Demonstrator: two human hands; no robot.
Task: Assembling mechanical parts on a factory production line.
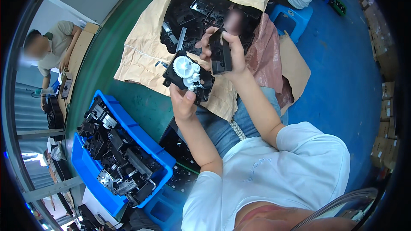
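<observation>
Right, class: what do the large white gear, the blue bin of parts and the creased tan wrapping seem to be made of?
Large white gear: probably moulded plastic, satin; evenly white, with crisp teeth.
Blue bin: likely rigid plastic, slightly glossy; uniform colour, smooth rim.
Creased tan wrapping: looks like heavy matte paper, from its stiff crumples, though a plastic layer can't be ruled out.

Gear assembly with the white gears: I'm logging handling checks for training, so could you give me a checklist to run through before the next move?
1. Gear assembly held by the left hand: ok.
2. White gears facing up, uncovered: ok.
3. Black block-shaped part gripped by the right hand: ok.
4. Gear assembly and block-shaped part clear of each other: cannot tell; their edges are very close in this view.
5. Gear teeth undamaged: cannot tell; too small.
</observation>
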